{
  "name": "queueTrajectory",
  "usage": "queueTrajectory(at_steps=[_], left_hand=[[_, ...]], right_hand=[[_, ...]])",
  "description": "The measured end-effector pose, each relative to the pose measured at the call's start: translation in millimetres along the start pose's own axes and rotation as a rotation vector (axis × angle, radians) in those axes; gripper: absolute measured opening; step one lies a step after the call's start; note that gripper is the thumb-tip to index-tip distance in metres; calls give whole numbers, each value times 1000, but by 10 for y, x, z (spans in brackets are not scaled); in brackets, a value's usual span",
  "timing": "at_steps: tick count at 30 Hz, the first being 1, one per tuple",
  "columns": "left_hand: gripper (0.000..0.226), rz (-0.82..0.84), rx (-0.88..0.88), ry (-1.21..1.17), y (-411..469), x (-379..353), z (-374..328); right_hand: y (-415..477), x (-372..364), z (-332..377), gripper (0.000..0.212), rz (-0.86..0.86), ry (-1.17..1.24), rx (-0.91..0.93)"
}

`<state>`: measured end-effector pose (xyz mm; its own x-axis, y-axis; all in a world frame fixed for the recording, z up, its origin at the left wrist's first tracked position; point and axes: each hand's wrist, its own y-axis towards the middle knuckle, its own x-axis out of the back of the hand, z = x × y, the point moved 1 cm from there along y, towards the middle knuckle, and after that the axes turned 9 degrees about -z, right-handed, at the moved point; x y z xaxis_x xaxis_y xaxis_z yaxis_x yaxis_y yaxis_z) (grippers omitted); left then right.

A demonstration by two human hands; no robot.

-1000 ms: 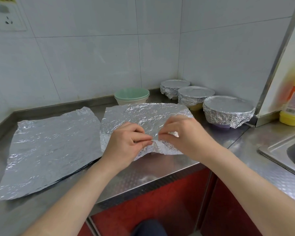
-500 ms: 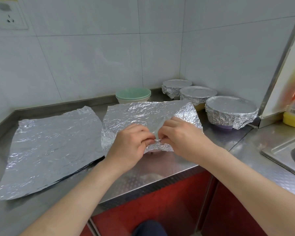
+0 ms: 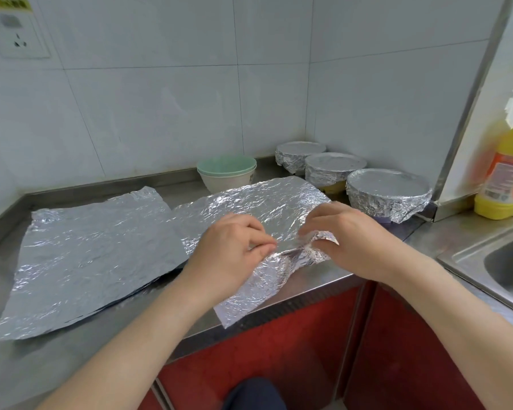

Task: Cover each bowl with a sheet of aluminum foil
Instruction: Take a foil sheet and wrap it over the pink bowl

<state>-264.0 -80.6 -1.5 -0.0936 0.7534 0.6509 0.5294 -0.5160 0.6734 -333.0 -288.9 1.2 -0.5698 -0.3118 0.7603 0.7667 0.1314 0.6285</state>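
Head view. Steel counter (image 3: 71, 359) set in a tiled corner, red cabinet doors (image 3: 279, 356) below it.

Hands: left hand (image 3: 234, 250) and right hand (image 3: 356, 241) are near each other but not touching, both on one crumpled foil sheet (image 3: 258, 205) at frame centre.
- Left: thumb and fingertips pinch the sheet's near portion.
- Right: fingers curled round a bunched fold of the same sheet.

The sheet's far part lies over the counter. Its near corner droops past the counter's front edge, toward 6 o'clock. Cannot tell whether a bowl sits under it.

Around the hands:
- 9 o'clock: foil stack (image 3: 95, 253), flat, just beside the held sheet.
- 12 o'clock: green bowl (image 3: 226, 166) nested in cream bowl (image 3: 228, 183), both uncovered.
- 1–2 o'clock: row running into the corner, all foil-wrapped: far covered bowl (image 3: 300, 152), middle covered bowl (image 3: 333, 170), near covered bowl (image 3: 388, 193).
- 3 o'clock: yellow bottle (image 3: 507, 173); sink (image 3: 486, 261) at 4.
- 10 o'clock, top corner: wall socket (image 3: 21, 37).
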Motion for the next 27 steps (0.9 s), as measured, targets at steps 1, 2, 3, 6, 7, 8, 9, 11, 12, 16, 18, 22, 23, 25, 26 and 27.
queueTrajectory(at_steps=[1,2,3,6,7,8,9,11,12,16,18,22,23,25,26,27], left_hand=[[12,5,18,2,5,24,23],[11,10,31,1,14,40,31],[10,16,42,-6,8,43,32],[6,10,27,-30,-22,19,18],[6,6,18,-34,-31,13,16],[7,4,16,-40,-39,10,17],[7,6,22,-50,-45,5,25],[8,3,18,-69,-57,-2,43],[8,-4,1,-67,-63,-6,52],[15,-5,-143,36,-61,-49,96],[23,-8,-230,116,-73,-84,118],[3,-23,-359,248,-88,-187,90],[6,-14,-345,241,-76,-201,51],[4,22,-299,214,-59,-207,-42],[9,30,-280,194,-49,-186,-102],[14,47,-254,166,-39,-146,-165]], right_hand=[[-13,3,11,21,-17,31,-27],[-15,8,49,21,-40,70,-44],[-16,-10,99,18,-56,108,-48],[-17,-116,226,12,-61,173,-35],[-25,-155,245,10,-57,175,-28],[-34,-191,256,9,-53,167,-16],[-44,-234,263,8,-55,153,-2],[-61,-302,280,9,-75,97,28],[-67,-326,286,10,-94,56,47],[-47,-370,270,7,-172,-32,124],[-47,-376,248,4,-180,-26,142],[-34,-348,205,6,-154,17,106],[-29,-320,190,6,-137,37,87],[-25,-228,140,5,-81,89,42],[-26,-169,105,7,-48,109,14],[-27,-107,69,11,-16,124,-15]])
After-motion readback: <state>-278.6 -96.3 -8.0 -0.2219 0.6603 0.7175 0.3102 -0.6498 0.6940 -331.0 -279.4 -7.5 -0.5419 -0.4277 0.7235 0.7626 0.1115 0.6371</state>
